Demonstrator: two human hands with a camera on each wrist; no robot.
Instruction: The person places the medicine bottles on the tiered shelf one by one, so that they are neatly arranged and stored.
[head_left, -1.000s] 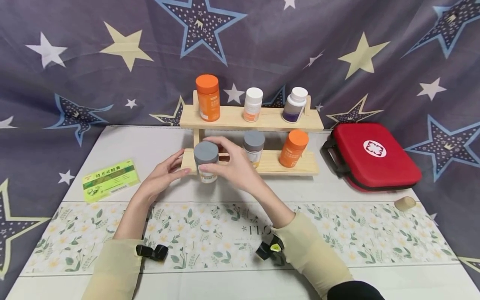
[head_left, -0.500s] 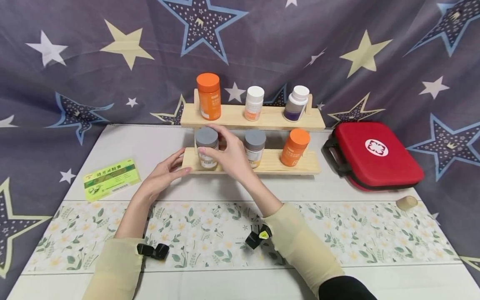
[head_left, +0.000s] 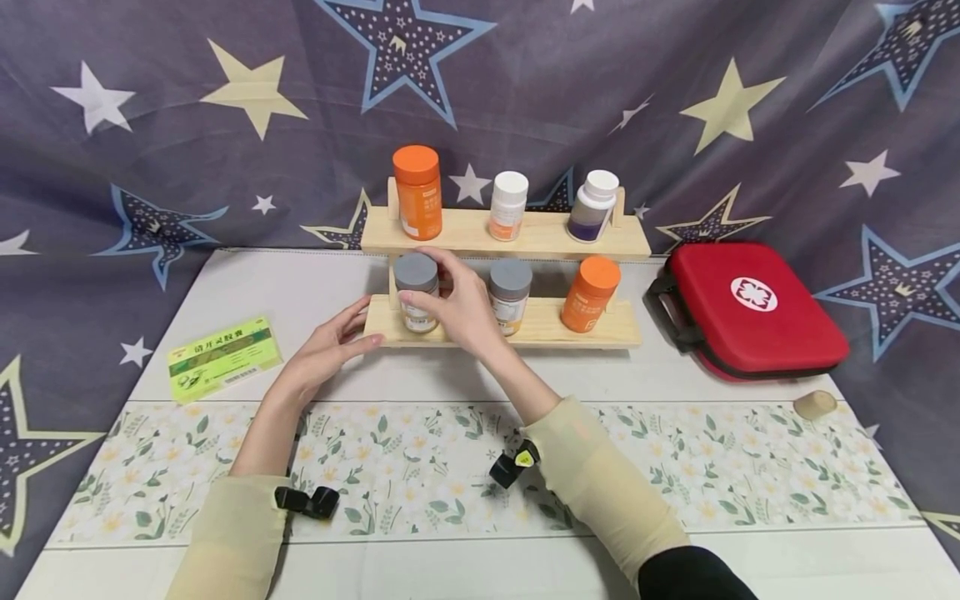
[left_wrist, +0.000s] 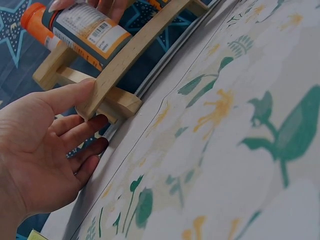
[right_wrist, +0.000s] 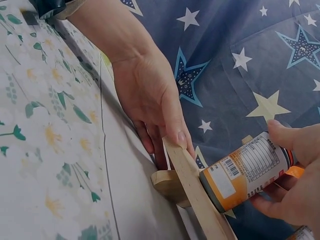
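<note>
My right hand [head_left: 470,310] pinches a grey-lidded pill bottle [head_left: 416,273] between thumb and fingers, upright on the left of the lower tier of a two-tier wooden shelf [head_left: 543,315]. In the right wrist view the bottle's base meets the plank, and its label [right_wrist: 250,167] shows a barcode. My left hand [head_left: 321,357] holds the lower tier's left end. The left wrist view shows that thumb against the plank [left_wrist: 130,55], with fingers beneath. Another grey-lidded bottle [head_left: 510,283] and an orange bottle [head_left: 591,293] stand to the right on this tier.
On the upper tier stand an orange bottle [head_left: 417,193], a white bottle [head_left: 509,204] and a white-and-purple bottle [head_left: 595,206]. A green medicine box [head_left: 223,358] lies left. A red first-aid case [head_left: 753,312] and a small beige stub [head_left: 815,405] lie right.
My right hand has carried the grey-lidded bottle from in front of the shelf back onto the lower tier, then shifted it slightly right. My left hand has stayed on the shelf end.
</note>
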